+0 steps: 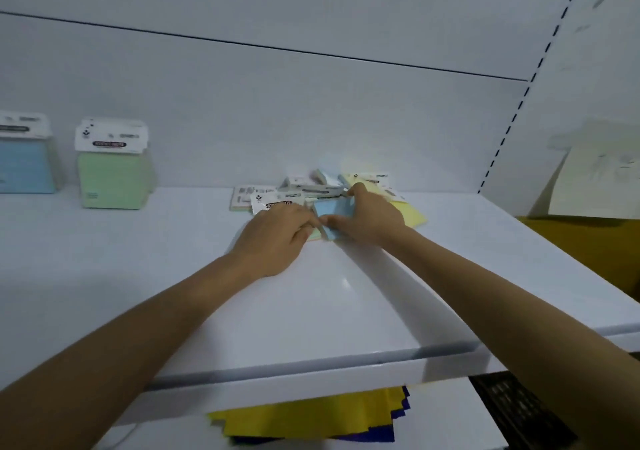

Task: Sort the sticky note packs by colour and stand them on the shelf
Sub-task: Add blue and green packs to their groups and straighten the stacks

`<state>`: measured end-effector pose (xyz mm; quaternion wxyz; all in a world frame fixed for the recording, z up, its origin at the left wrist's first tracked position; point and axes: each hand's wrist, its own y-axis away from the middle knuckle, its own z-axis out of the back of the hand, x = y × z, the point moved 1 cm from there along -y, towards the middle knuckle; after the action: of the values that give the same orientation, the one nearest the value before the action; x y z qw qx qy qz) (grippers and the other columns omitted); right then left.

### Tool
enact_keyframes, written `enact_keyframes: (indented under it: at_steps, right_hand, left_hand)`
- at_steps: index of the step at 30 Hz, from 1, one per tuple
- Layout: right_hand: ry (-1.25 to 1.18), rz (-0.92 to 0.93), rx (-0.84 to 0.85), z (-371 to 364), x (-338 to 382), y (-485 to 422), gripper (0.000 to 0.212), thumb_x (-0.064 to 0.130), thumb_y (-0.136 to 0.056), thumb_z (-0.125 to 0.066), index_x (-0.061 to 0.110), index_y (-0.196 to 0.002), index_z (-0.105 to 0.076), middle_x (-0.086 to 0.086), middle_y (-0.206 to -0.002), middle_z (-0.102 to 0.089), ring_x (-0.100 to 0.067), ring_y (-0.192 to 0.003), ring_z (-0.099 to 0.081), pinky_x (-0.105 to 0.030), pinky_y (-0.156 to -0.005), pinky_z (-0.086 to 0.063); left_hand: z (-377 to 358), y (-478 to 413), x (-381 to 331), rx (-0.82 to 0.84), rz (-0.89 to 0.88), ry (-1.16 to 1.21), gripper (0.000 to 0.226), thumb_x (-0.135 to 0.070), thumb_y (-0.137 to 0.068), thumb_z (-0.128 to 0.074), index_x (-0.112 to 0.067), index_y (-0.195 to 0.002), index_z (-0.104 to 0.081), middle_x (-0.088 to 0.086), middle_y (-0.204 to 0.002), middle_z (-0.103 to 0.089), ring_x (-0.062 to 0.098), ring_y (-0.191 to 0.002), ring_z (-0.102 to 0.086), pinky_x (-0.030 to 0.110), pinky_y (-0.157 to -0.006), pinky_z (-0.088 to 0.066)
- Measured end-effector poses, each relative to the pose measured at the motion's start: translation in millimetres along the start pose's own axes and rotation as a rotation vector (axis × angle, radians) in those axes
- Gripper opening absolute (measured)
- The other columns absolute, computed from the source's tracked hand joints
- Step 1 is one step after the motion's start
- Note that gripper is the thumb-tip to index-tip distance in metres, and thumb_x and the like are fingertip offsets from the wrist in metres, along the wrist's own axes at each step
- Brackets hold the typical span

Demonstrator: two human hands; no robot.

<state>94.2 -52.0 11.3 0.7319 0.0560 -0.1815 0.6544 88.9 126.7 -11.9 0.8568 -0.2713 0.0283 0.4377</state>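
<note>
White shelf [173, 276] with a loose pile of sticky note packs [304, 188] lying at twelve o'clock from the hands. The right hand [367, 219] grasps a blue pack [329, 209], thumb at its near edge and fingers over its far edge. The left hand [277, 235], at nine o'clock of that pack, sets curled fingers on its near corner; whether they pinch it cannot be told. A yellow pack [414, 217] lies at three o'clock of the right hand. Well apart, at nine o'clock of the pile, a green stack [110, 181] and a blue stack [26, 169] stand upright side by side.
</note>
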Motion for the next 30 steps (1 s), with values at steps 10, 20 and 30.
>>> enact_keyframes:
  at_steps: [10, 20, 30]
  right_hand:
    - [-0.341, 0.242, -0.061, -8, -39, 2, 0.064, 0.064, -0.074, -0.063, 0.022, -0.119, -0.045, 0.008, -0.101, -0.056, -0.019, -0.096, -0.057, -0.034, -0.078, -0.046]
    - [-0.85, 0.385, -0.181, 1, -38, 8, 0.079, 0.025, -0.075, -0.074, 0.022, -0.14, -0.031, -0.003, -0.123, -0.056, -0.02, -0.106, -0.055, -0.032, -0.086, -0.045]
    - [-0.645, 0.662, -0.203, 16, -22, 36, 0.075, 0.015, -0.089, -0.057, 0.029, -0.149, -0.014, 0.0, -0.14, -0.049, -0.024, -0.113, -0.057, -0.023, -0.083, -0.039]
  left_hand:
    - [0, 3, 2, -0.136, 0.637, -0.477, 0.078, -0.078, -0.073, -0.045, -0.019, -0.125, -0.051, 0.002, -0.121, -0.055, 0.024, -0.115, -0.047, 0.04, -0.094, -0.032]
    - [20, 34, -23, -0.289, 0.939, 0.316, 0.059, -0.039, -0.071, -0.076, -0.014, -0.115, -0.047, 0.006, -0.116, -0.058, 0.023, -0.099, -0.058, 0.034, -0.076, -0.049]
    - [30, 55, -36, -0.952, 0.928, 0.861, 0.025, -0.002, -0.088, -0.059, -0.008, -0.112, -0.055, 0.003, -0.099, -0.064, 0.015, -0.086, -0.064, 0.025, -0.07, -0.054]
